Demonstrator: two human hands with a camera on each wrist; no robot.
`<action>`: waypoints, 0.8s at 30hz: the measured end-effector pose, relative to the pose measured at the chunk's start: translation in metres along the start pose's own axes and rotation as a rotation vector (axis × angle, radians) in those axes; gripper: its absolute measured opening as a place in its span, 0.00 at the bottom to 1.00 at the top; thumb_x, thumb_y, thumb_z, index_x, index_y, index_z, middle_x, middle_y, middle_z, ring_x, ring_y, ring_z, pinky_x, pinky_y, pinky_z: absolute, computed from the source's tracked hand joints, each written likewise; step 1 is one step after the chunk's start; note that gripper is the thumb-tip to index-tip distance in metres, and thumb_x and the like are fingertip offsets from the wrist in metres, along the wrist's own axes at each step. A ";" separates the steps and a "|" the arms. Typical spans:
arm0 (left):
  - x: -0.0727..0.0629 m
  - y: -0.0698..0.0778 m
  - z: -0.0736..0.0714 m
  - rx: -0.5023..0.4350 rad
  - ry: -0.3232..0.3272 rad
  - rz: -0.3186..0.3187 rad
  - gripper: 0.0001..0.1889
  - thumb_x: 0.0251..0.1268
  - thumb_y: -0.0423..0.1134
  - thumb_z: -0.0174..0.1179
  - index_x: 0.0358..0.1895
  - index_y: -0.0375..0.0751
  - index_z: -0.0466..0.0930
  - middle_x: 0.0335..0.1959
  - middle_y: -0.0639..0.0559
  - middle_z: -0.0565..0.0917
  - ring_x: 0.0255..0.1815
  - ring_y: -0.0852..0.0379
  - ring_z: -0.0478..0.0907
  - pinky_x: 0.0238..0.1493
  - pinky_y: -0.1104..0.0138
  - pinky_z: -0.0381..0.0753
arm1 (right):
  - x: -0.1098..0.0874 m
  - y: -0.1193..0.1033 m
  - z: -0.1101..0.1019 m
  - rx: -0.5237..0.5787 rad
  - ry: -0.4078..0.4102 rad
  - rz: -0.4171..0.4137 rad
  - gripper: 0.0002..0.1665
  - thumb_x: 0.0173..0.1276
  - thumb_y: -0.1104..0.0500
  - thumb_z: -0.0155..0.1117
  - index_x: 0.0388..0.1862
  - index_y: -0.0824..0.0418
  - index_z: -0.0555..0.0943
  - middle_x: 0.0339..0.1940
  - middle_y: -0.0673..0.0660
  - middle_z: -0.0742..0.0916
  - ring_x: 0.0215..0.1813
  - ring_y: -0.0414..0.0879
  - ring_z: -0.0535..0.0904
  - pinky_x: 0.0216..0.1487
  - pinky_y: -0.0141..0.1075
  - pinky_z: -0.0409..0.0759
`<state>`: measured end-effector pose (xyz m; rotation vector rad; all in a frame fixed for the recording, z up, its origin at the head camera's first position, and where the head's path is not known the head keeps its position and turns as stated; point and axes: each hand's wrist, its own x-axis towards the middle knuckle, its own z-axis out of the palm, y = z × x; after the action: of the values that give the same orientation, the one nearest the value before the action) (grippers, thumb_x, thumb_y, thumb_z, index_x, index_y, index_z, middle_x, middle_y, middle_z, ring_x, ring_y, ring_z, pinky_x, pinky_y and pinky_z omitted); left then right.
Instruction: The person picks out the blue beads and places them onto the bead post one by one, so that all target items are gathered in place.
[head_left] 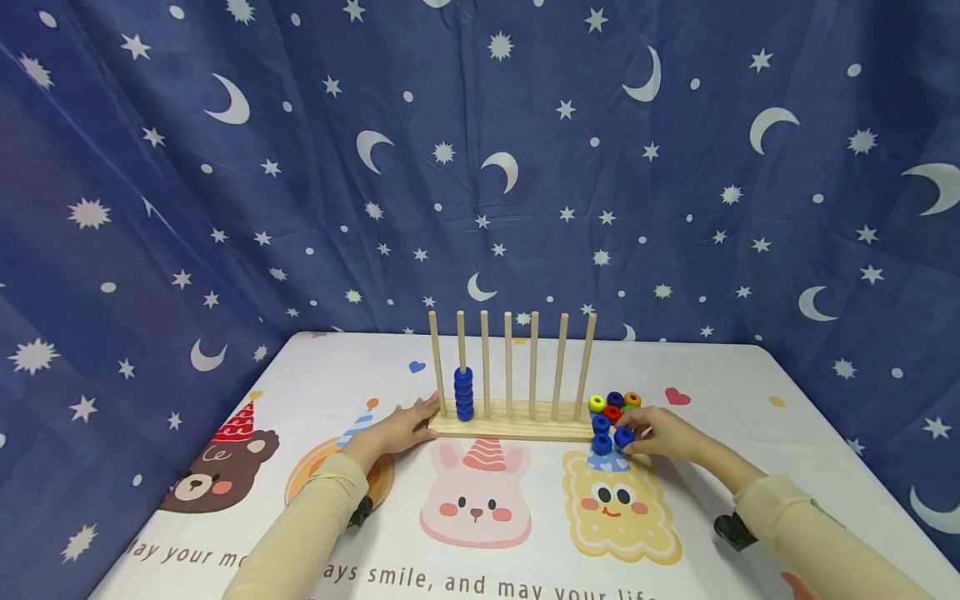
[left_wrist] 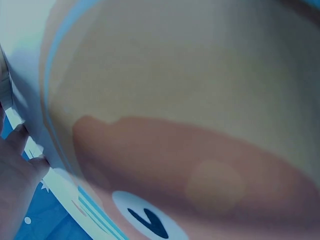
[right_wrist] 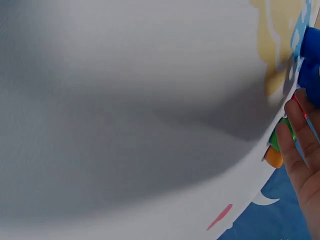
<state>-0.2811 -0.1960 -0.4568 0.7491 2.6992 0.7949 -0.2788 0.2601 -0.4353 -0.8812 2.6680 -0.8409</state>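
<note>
A wooden peg rack with several upright pegs stands on the table. Several blue beads are stacked on its second peg from the left. At the rack's left end, my left hand holds the base, fingers by the back corner and thumb by the front. My right hand pinches a blue bead between thumb and fingers, low over the cloth beyond the rack's right end. Two more blue beads lie just left of it. In the right wrist view, the right fingers overlap the beads.
Behind the blue beads are a yellow bead, a red bead, a dark purple-blue bead, an orange bead and a partly hidden green bead. A printed white cloth covers the table; a blue curtain hangs behind.
</note>
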 end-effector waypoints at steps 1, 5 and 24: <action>0.000 -0.001 0.001 -0.012 0.001 0.011 0.37 0.69 0.53 0.50 0.74 0.40 0.50 0.75 0.38 0.53 0.73 0.31 0.46 0.68 0.33 0.36 | -0.001 -0.001 -0.001 -0.010 0.004 -0.007 0.20 0.56 0.60 0.71 0.45 0.70 0.80 0.40 0.61 0.86 0.38 0.45 0.80 0.41 0.39 0.84; 0.000 -0.002 0.000 -0.008 0.020 0.007 0.37 0.68 0.52 0.52 0.74 0.40 0.52 0.74 0.38 0.55 0.73 0.31 0.48 0.68 0.33 0.38 | 0.002 -0.009 -0.007 -0.043 0.032 -0.030 0.19 0.58 0.61 0.69 0.46 0.71 0.80 0.41 0.62 0.86 0.40 0.51 0.82 0.43 0.43 0.84; 0.002 0.003 0.001 0.061 0.006 -0.072 0.34 0.69 0.43 0.53 0.72 0.33 0.52 0.74 0.37 0.54 0.73 0.32 0.49 0.70 0.35 0.41 | 0.019 -0.049 -0.003 0.009 0.072 -0.136 0.21 0.60 0.62 0.68 0.49 0.74 0.78 0.36 0.58 0.87 0.36 0.39 0.81 0.40 0.31 0.83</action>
<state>-0.2812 -0.1917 -0.4560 0.6589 2.7497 0.7019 -0.2715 0.2174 -0.4049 -1.0605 2.6876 -0.9301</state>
